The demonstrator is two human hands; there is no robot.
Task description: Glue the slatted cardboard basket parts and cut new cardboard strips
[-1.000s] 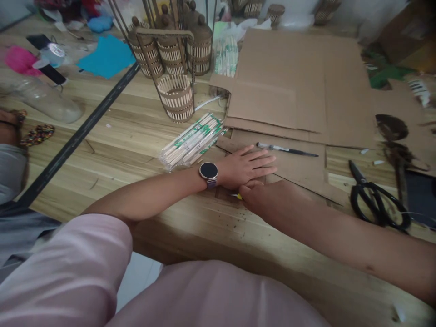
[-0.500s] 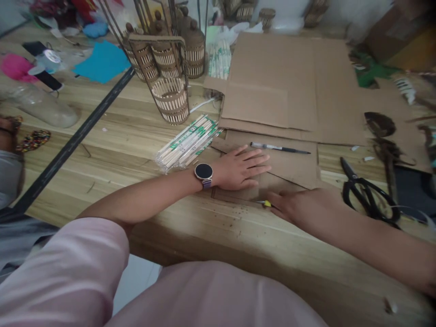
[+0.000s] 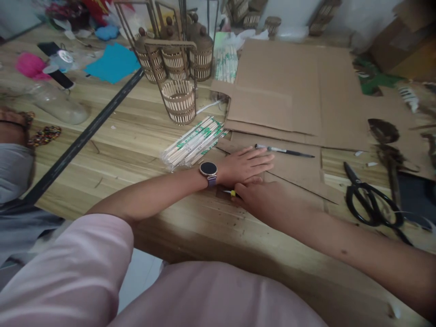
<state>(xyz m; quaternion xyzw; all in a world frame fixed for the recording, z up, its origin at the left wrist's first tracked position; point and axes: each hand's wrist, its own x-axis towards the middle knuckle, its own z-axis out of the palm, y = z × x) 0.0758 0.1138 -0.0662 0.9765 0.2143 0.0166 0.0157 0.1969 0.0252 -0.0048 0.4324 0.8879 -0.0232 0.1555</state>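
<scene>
My left hand (image 3: pixel 243 167), with a watch on its wrist, lies flat on a small cardboard piece (image 3: pixel 299 165), fingers spread to the right. Close below it, my right hand (image 3: pixel 254 193) is wrapped round a yellow-tipped cutter (image 3: pixel 233 193) whose thin blade points left near the cardboard's front edge. Most of the cutter is hidden by the fingers. A dark line or slit runs across the cardboard to the right of my hands. Just beyond my left fingertips a pen (image 3: pixel 286 151) rests on the cardboard.
Black scissors (image 3: pixel 371 200) lie at the right. Behind are large cardboard sheets (image 3: pixel 279 86), wrapped sticks (image 3: pixel 194 141) and small stick baskets (image 3: pixel 180 102). Blue sheets (image 3: pixel 112 62) and a clear bottle (image 3: pixel 59 104) lie left. Another person's arm (image 3: pixel 13 131) shows at the left edge.
My right hand has moved left with the cutter, from right of my left hand to close beneath it. My left hand stays flat on the cardboard. The whole view has shifted slightly.
</scene>
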